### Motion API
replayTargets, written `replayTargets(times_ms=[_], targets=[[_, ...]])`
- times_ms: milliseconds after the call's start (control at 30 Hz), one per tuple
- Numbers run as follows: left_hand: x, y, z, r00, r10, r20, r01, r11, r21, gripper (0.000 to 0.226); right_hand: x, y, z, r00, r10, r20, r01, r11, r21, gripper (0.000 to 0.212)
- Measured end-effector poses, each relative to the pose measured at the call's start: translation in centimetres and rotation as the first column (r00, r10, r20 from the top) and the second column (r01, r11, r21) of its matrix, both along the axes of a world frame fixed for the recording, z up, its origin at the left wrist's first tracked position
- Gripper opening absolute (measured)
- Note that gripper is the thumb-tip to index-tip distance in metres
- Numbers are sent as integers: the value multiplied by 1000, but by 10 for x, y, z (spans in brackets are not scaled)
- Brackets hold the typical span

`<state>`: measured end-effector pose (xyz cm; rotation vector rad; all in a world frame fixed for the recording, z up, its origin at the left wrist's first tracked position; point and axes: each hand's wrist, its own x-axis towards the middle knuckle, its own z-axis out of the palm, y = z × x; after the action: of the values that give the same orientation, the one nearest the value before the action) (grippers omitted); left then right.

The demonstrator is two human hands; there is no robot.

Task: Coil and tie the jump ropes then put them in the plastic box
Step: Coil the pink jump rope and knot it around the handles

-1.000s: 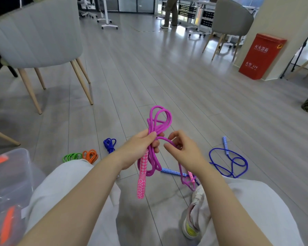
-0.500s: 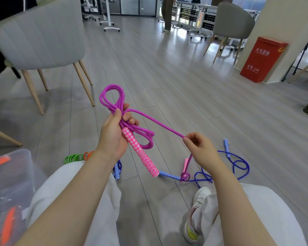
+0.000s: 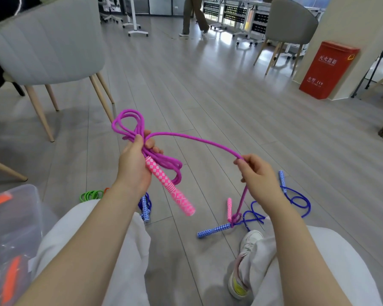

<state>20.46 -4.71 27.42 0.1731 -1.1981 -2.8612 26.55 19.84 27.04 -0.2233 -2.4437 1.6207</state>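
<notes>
- left hand (image 3: 133, 167) grip clamped on coiled purple woven jump rope (image 3: 164, 161) at mid-bundle, above the floor.
- right hand (image 3: 258, 176) grip pinching its free tail.
- risk: tail snagging the blue patterned-handle rope (image 3: 217, 229), loosening the coil.

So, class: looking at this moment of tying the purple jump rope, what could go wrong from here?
1. The purple jump rope's tail runs down to its second pink handle, seemingly looped around the blue jump rope on the floor; pulling may drag both.
2. The left hand grips the purple coils with the pink handle; tugging by the right hand could loosen them.
</notes>
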Motion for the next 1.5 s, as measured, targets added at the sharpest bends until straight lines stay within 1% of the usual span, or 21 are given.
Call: replayTargets(times_ms=[67,100,133,200,300,400,433,533,600,667,700,767,833,967,1100,1233,1333,1433,1500], targets=[[1,5,-5,998,-2,70,22,960,-280,23,5,-4,5,998,6,-59,-9,998,-54,19],[3,8,-8,994,-14,108,53,928,-368,21,7,-6,8,995,13,-95,-19,998,-67,20],[6,12,-11,989,-44,139,98,906,-412,21,10,-8,10,991,21,-131,-33,996,-88,20],[11,17,-14,971,-150,184,218,874,-435,24,12,-13,11,981,37,-191,-65,988,-143,18],[19,27,-15,925,-308,220,378,786,-489,25,11,-22,8,973,48,-225,-88,982,-169,17],[27,38,-17,905,-360,228,420,666,-617,19,10,-30,4,973,80,-218,-114,982,-151,18],[30,41,-17,901,-372,224,423,639,-642,17,9,-31,2,975,96,-202,-126,982,-139,20],[34,46,-16,879,-433,201,452,619,-642,14,8,-34,1,978,149,-147,-165,980,-107,29],[36,48,-13,867,-466,178,461,613,-641,15,8,-36,-1,974,169,-151,-182,980,-75,34],[38,49,-11,875,-461,149,431,601,-673,17,7,-40,-3,975,152,-164,-165,984,-64,36],[39,49,-10,881,-453,134,413,600,-686,18,7,-42,-3,978,127,-164,-143,985,-92,35],[40,49,-8,892,-439,109,386,614,-688,20,6,-44,-5,989,66,-135,-91,977,-191,23],[43,50,-8,895,-435,98,379,626,-682,21,5,-45,-6,995,34,-98,-55,974,-220,13],[45,53,-9,903,-420,93,372,653,-659,22,6,-52,-7,990,86,-113,-111,966,-232,17],[48,56,-8,897,-433,86,398,710,-581,22,9,-57,-5,977,160,-141,-194,940,-279,16],[48,53,-9,890,-449,83,400,677,-618,23,10,-54,-9,967,195,-163,-230,944,-238,24],[49,53,-9,908,-417,44,339,669,-661,22,9,-54,-15,969,198,-148,-222,960,-169,22],[50,57,-7,931,-362,49,290,649,-704,21,6,-52,-18,977,200,-69,-210,960,-187,21],[50,58,-7,945,-323,59,259,624,-737,21,4,-48,-19,972,233,2,-228,953,-197,28]])
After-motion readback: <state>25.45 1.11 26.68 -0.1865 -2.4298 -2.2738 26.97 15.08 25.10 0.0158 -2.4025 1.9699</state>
